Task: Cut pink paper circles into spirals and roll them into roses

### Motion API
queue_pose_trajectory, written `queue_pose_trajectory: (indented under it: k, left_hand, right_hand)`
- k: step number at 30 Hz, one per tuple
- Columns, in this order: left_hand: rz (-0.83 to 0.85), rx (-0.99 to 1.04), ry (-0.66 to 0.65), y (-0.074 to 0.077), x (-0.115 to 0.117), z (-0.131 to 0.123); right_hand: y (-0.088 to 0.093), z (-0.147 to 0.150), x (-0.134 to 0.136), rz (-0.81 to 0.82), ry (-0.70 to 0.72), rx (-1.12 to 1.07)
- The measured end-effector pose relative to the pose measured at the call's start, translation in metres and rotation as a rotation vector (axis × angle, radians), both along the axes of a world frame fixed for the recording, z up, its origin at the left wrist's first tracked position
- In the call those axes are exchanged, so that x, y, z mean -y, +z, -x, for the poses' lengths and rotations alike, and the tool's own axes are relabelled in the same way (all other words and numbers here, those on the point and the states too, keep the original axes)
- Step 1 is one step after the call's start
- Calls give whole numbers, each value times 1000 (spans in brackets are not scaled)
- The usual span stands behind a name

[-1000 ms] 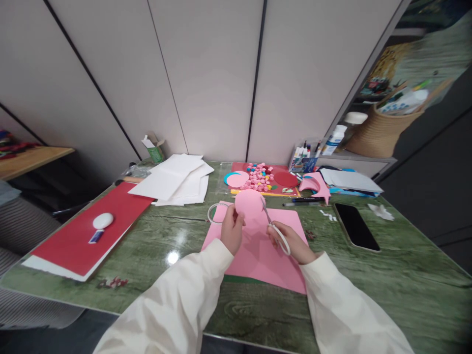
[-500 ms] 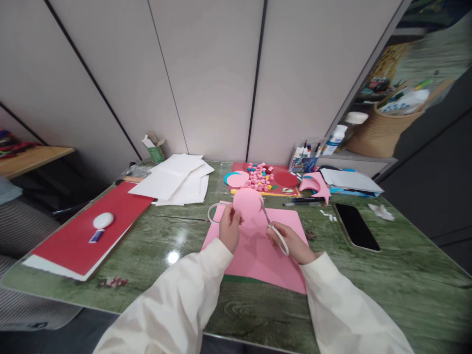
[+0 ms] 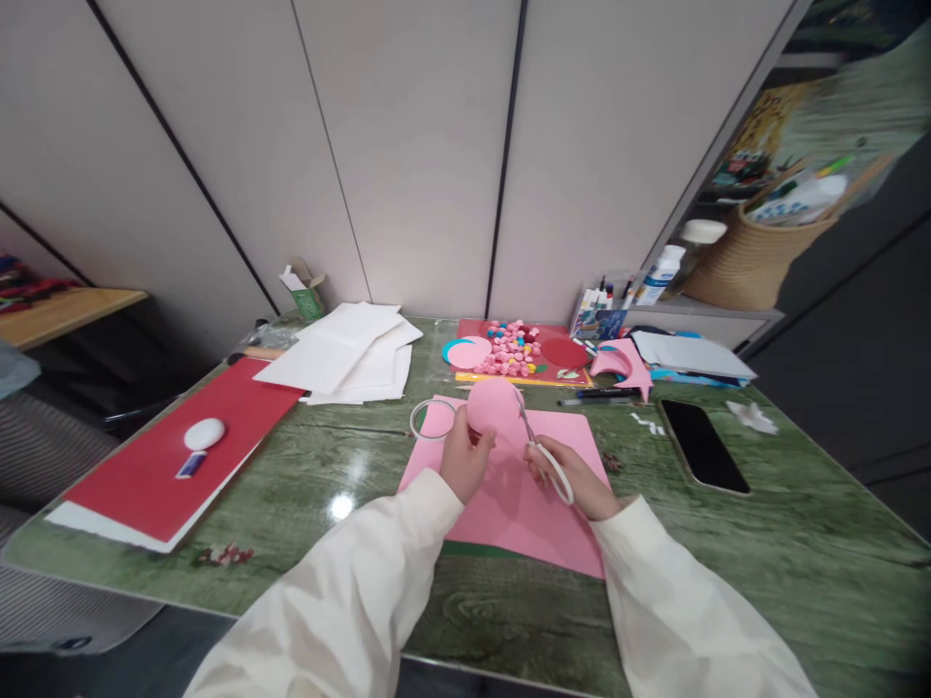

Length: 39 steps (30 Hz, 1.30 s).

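My left hand [image 3: 466, 457] pinches the lower edge of a round pink paper disc [image 3: 495, 404], which is held up off the table. In my right hand [image 3: 574, 472] is a pair of white-handled scissors [image 3: 551, 463], with the fingers closed around the handles. The blades point up and away from me and meet the right edge of the disc. Below both hands lies a pink sheet of paper [image 3: 524, 528]. A white ring, perhaps a tape roll [image 3: 431, 421], rests on the sheet's far left corner.
Pink beads or pieces [image 3: 513, 351] are heaped at the back beside a pink disc [image 3: 469, 353]. A pink offcut [image 3: 634, 364], pens [image 3: 603, 395] and a phone [image 3: 704, 446] lie right. White sheets [image 3: 349, 349] and red paper [image 3: 167, 456] lie left.
My left hand has moved slightly right and turned, and the pink disc has shifted and tilted with it. My right hand and the scissors have hardly moved.
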<state>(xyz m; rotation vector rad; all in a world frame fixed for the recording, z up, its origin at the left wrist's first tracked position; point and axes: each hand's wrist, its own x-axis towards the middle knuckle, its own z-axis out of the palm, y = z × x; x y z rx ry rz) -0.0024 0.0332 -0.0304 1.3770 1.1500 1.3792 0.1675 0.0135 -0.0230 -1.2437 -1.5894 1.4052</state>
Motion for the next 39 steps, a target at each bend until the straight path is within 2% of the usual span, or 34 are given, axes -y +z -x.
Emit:
queue_pose_trajectory:
  k: [17,28,39]
  left_hand:
    - [-19,-43,54,0,-2,1]
    - [-20,2,69,3,-2,2]
    - [-6,40,23,6,0,0]
  right_hand:
    - [1,-1,0,-6,1,7]
    - [0,-1,0,-24,10,25]
    - [-1,0,1,-10,21,12]
